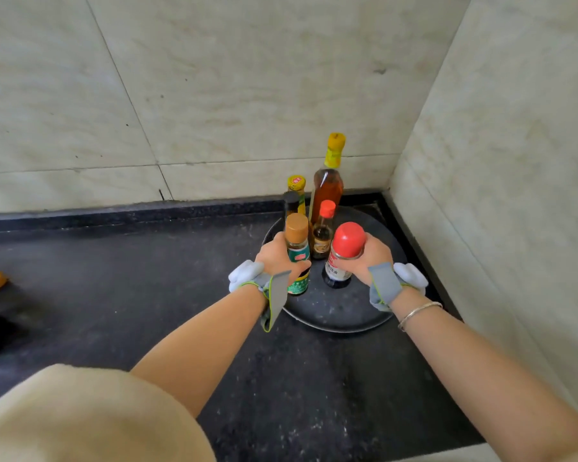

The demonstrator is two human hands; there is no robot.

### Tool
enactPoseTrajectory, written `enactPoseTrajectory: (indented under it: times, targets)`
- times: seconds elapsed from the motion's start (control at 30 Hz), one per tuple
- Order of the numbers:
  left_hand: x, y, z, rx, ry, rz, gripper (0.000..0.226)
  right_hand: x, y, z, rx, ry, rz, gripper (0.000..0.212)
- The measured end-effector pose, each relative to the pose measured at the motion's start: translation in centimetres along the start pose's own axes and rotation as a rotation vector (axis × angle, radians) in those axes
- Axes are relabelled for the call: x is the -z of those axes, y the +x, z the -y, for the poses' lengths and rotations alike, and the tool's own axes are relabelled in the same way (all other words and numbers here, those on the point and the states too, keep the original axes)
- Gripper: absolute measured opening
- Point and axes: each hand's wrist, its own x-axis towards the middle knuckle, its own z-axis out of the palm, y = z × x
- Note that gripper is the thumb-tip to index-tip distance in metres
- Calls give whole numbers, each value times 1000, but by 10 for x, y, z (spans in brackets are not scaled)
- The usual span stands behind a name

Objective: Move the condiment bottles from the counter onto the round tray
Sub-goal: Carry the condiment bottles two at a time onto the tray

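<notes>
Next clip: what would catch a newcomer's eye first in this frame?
Both hands grip bottles over the round tray in the counter's corner: the left hand holds a brown-capped bottle, the right hand a red-capped bottle. Behind them, a tall yellow-capped oil bottle towers over the smaller bottles.

Six upright condiment bottles (pixel 327 191), seemingly on round tray (pixel 341 315)

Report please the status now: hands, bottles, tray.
Left hand holds brown-cap bottle. Right hand holds red-cap bottle. Both upright over round tray. Four more bottles at tray's back; nothing blocking.
</notes>
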Motion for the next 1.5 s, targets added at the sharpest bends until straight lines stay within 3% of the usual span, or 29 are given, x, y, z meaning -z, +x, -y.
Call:
enactPoseTrajectory:
  times: [0.53, 0.83, 0.93, 1.03, 1.07, 1.17, 1.5]
  targets:
    - [-42, 18, 18, 88, 3, -36, 54, -35, 29, -28, -9, 40, 90, 47]
    - [-41, 15, 26, 70, -16, 30, 66, -37, 23, -33, -10, 15, 51, 52]
    - [-36, 9, 31, 89, 55, 81, 69, -42, 18, -35, -70, -49, 47, 42]
    - [-20, -1, 42, 111, 172, 103, 42, -47, 4, -38, -104, -213, 122, 18]
    - [-13, -5, 47, 123, 212, 105, 43, -49, -1, -38, -110, -258, 143, 17]
    - [12, -22, 69, 174, 339, 82, 55, -63, -22, -31, -91, -319, 167, 30]
    - [150, -109, 189, 180, 501, -28, 43, -148, -122, 97, 101, -164, 140, 48]
